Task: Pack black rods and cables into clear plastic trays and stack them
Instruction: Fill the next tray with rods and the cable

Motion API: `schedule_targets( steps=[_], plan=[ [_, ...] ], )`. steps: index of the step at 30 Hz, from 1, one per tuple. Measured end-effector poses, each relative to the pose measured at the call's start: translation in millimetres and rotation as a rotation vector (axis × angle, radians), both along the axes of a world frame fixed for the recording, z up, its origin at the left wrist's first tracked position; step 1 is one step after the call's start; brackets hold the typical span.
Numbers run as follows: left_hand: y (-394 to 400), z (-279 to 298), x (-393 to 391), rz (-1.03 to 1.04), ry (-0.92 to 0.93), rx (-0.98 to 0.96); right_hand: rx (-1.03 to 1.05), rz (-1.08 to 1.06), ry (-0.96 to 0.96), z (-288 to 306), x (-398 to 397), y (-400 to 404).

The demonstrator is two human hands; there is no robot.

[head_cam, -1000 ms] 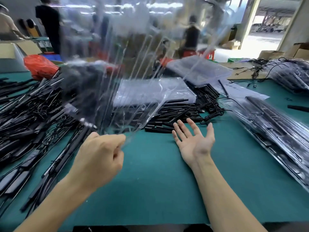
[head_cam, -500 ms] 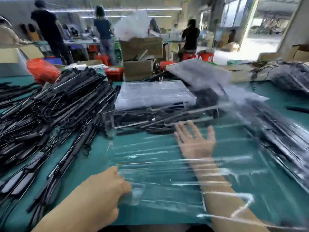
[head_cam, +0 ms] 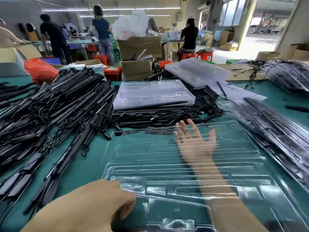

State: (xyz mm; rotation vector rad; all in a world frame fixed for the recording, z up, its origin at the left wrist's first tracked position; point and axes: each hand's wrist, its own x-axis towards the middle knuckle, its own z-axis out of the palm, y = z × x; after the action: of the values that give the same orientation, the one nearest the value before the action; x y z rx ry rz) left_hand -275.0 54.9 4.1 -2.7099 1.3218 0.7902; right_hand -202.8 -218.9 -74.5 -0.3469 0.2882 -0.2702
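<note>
1. Where the head view looks down on the green table (head_cam: pixel 80 168), a clear plastic tray (head_cam: pixel 167 164) lies across the near middle, its moulded channels holding nothing.
2. The left hand (head_cam: pixel 93 206) grips the tray's near left corner, with the fingers (head_cam: pixel 123 198) curled over its rim.
3. The right hand (head_cam: pixel 195 141) shows through the clear plastic, so it lies beneath the tray; its fingers are spread and straight, holding nothing, and the forearm runs under the tray toward the camera.
4. A big heap of black rods and cables (head_cam: pixel 55 111) covers the table's left side, some of it reaching nearly to the tray's left edge.
5. More black rods (head_cam: pixel 158 114) lie in a flat layer just beyond the tray's far edge, with a stack of clear trays (head_cam: pixel 150 93) resting on them.
6. Another clear stack (head_cam: pixel 195 71) sits tilted farther back on the right.
7. Filled trays (head_cam: pixel 280 129) with dark parts inside run along the right side, just beside the tray in hand.
8. Behind the table stand cardboard boxes (head_cam: pixel 138 47), an orange bag (head_cam: pixel 40 69), and people (head_cam: pixel 103 30) working at other tables.
</note>
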Motion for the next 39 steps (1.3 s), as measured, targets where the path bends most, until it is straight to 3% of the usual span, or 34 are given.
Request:
schedule_targets(
  steps=[6,14,22,29,39],
  plan=[
    [-17.2,-0.2,2.9,0.175,-0.325,-0.277,-0.015,0.015,0.005,1.8,-1.2,2.8],
    [-62.8,-15.6,52.8,0.243,-0.265,-0.455,-0.025,0.038,-0.015,5.4,-1.1,3.2],
    [-64.2,-39.0,92.4,0.364,-0.157,-0.335,-0.07,0.059,0.01,4.8,0.2,2.8],
    [-50.2,-50.5,98.4,0.406,-0.168,-0.3,-0.107,0.062,0.037,2.6,1.8,2.0],
    [-37.8,-48.2,97.0,0.414,-0.172,-0.245,-0.01,0.021,0.043,3.2,-1.0,-0.1]
  ],
)
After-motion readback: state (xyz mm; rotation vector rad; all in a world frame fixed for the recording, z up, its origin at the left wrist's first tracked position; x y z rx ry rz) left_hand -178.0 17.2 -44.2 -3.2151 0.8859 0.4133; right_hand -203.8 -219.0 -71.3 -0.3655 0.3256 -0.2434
